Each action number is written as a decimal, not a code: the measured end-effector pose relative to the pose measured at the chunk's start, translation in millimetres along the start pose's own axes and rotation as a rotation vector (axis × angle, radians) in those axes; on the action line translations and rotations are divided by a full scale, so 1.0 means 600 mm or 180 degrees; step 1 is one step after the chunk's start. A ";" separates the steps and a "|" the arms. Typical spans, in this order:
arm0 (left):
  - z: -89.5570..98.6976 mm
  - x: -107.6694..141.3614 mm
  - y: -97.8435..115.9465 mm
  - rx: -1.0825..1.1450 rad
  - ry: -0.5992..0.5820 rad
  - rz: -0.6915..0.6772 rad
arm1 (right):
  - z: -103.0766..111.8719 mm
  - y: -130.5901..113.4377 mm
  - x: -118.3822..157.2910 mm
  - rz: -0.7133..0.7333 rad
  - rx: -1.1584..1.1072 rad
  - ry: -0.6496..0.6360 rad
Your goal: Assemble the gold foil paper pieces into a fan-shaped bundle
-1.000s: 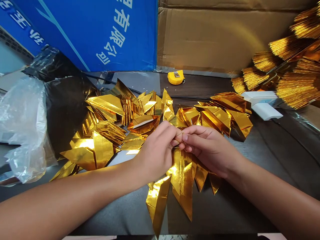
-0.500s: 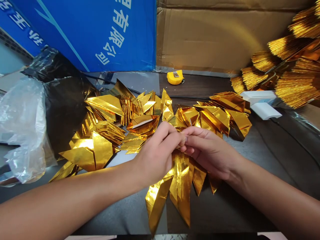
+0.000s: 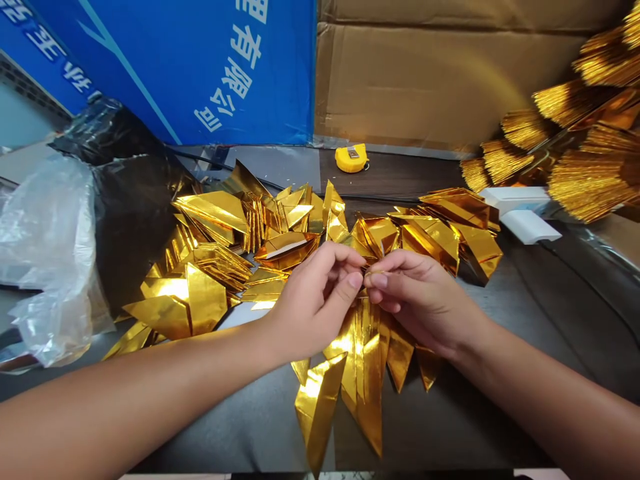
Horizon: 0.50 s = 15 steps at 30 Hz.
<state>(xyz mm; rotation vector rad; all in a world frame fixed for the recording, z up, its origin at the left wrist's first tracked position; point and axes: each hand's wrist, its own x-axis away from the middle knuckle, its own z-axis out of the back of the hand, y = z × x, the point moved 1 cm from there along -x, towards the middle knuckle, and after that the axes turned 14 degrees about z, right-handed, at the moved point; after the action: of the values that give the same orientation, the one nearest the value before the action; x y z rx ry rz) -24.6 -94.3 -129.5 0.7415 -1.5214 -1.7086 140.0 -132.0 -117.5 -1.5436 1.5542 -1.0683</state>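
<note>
My left hand (image 3: 320, 300) is at the middle of the table, its thumb and forefinger slightly apart and the other fingers curled. Facing it, my right hand (image 3: 420, 300) pinches something small and thin between thumb and forefinger, too small to name. Beneath both hands lie folded gold foil paper pieces (image 3: 363, 373), long and pointed, fanned towards me. Their upper ends are hidden by my fingers. More folded gold foil pieces (image 3: 175, 300) are heaped to the left, and another row of them (image 3: 435, 233) lies behind my right hand.
A yellow tape measure (image 3: 351, 158) sits at the back, before a blue box (image 3: 210, 67) and a brown cardboard box (image 3: 410, 80). Plastic bags (image 3: 50, 233) are at left. Pleated gold fans (image 3: 580, 167) stand at right beside a white device (image 3: 530, 223) with a cable.
My left thumb and forefinger have parted and moved a little away from my right fingertips. The right hand keeps its pinch. The view has shifted slightly.
</note>
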 end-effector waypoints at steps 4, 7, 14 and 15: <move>-0.001 -0.009 0.004 0.0783 -0.0261 0.0589 | 0.002 -0.002 0.003 0.0232 0.0075 -0.0123; 0.002 -0.014 0.006 0.1053 -0.0311 0.0770 | 0.003 -0.004 0.004 0.0402 0.0182 -0.0187; 0.003 -0.015 0.005 0.1573 -0.0734 0.1078 | 0.003 -0.011 0.005 0.0634 0.0302 -0.0301; 0.003 -0.015 0.005 0.1613 -0.0821 0.1139 | 0.003 -0.012 0.006 0.0639 0.0262 -0.0353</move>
<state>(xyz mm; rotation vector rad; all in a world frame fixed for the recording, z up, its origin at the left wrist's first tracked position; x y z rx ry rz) -20.3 -86.1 -126.6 0.4585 -2.1605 -1.1943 144.7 -135.2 -111.5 -1.3376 1.5333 -0.9072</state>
